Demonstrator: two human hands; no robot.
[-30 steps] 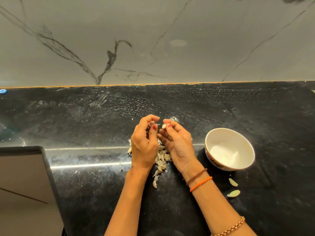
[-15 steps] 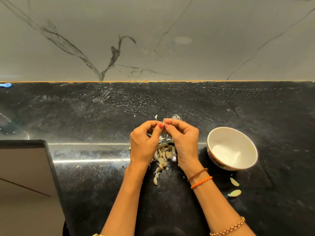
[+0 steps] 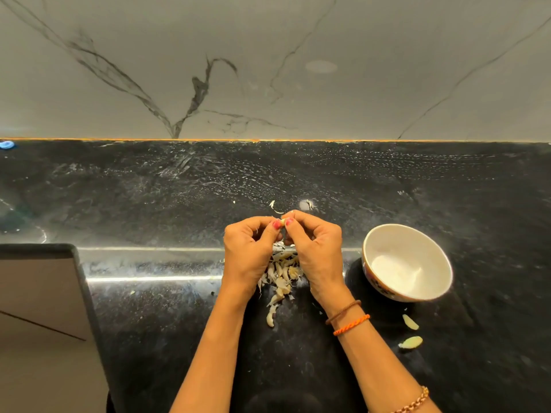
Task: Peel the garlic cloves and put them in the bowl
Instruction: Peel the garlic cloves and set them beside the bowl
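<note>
Head view, looking down on a black speckled surface (image 3: 149, 338) backed by a grey veined wall (image 3: 268, 55). Left hand (image 3: 249, 253) and right hand (image 3: 316, 251) meeting at centre, raised just above a pile of garlic peels (image 3: 281, 275). Fingers of both hands curling inward, thumb and forefinger tips pressing together and pinching one small garlic clove (image 3: 283, 220) between them; only a pale sliver of that clove showing between the red-painted nails. Peel pile lying on the surface beneath and between the two hands, trailing toward the near edge. White bowl (image 3: 407, 263) sitting to the right of the right hand, apart from it, its patterned outer wall facing left. Two loose garlic cloves (image 3: 411, 332) lying on the surface just near of the bowl, one beside the other. Orange and brown cord bracelets (image 3: 347, 317) circling the right wrist. Small peel scraps (image 3: 272, 205) resting just far of the fingertips. Blue object (image 3: 6, 144) sitting at the far left edge, too small to identify.
</note>
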